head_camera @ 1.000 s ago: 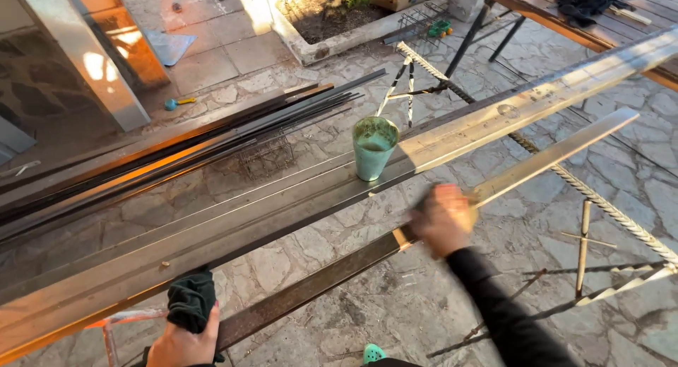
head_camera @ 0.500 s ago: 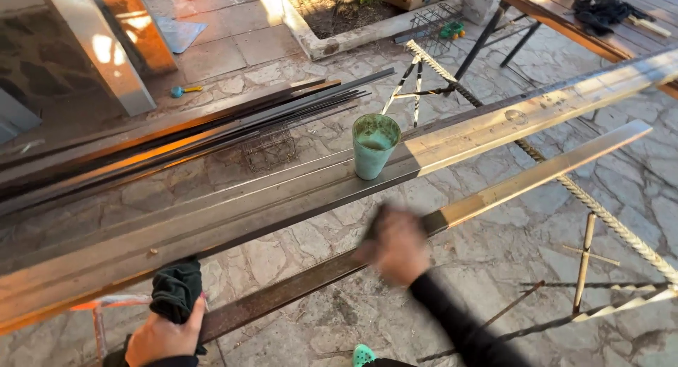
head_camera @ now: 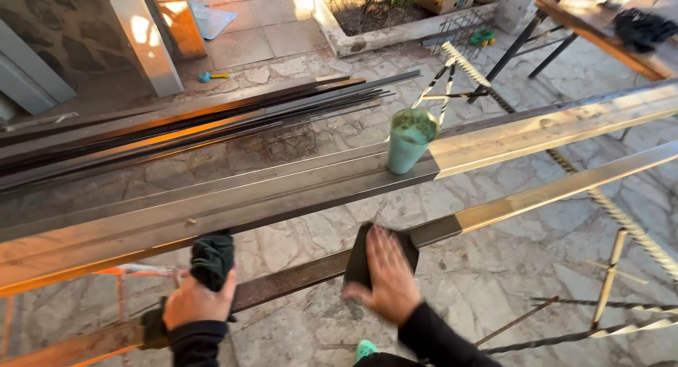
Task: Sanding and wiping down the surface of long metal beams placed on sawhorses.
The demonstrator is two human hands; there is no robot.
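Observation:
Two long metal beams run across the view on stands. The near, narrow beam [head_camera: 537, 192] is rusty on its left part and pale on its right. My right hand [head_camera: 387, 275] presses a dark pad [head_camera: 361, 250] flat on this beam, near its middle. My left hand [head_camera: 194, 301] grips a bunched dark cloth [head_camera: 212, 257] and rests on the same beam farther left. On the wider far beam [head_camera: 282, 190] stands a green cup [head_camera: 408, 141], upright and smeared with green.
A bundle of long thin steel rods [head_camera: 198, 123] lies on the stone paving behind the beams. Twisted bars [head_camera: 621, 219] and a metal frame lie at the right. A workbench [head_camera: 607, 28] stands at the top right, a stone planter [head_camera: 395, 28] behind.
My right hand has slid left along the near beam with the pad. My left hand with the cloth has stayed on the beam's left part.

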